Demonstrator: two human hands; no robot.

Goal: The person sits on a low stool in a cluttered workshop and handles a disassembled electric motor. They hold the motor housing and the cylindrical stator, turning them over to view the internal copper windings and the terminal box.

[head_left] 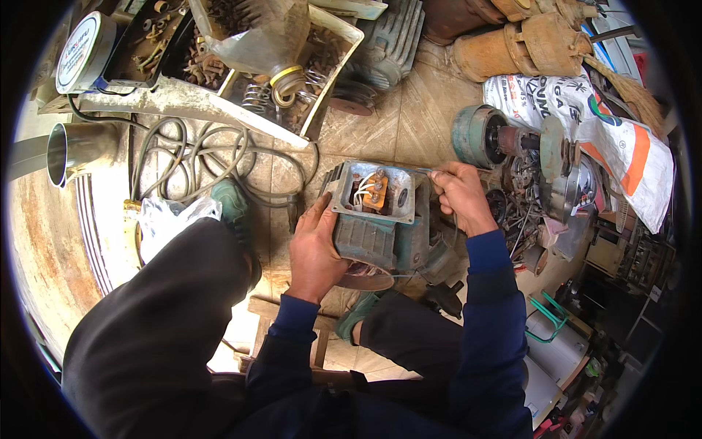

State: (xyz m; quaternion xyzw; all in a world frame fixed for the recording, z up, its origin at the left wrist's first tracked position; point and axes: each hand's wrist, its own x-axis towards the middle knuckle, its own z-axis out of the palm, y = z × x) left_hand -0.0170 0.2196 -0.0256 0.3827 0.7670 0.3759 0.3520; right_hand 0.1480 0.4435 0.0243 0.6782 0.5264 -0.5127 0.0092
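Note:
A green-grey electric motor [365, 241] stands on the tiled floor between my feet. Its square terminal box [401, 180] is uncovered, with white wires on an orange terminal block [375, 192] inside. My left hand [316, 249] grips the motor's left side, fingers over the edge beside the box. At the box's far right corner, my right hand [462, 196] is closed around a thin metal tool [422, 170]. Most of that tool is hidden by the fingers, so its exact kind cannot be told.
A compartmented tray [241, 115] of bolts and springs lies at the far left, near a coiled cable [175, 157] and a metal cylinder [77, 150]. On the right are a green motor part [479, 137], a white sack [621, 146] and loose metal parts. Rusty housings [512, 51] lie behind.

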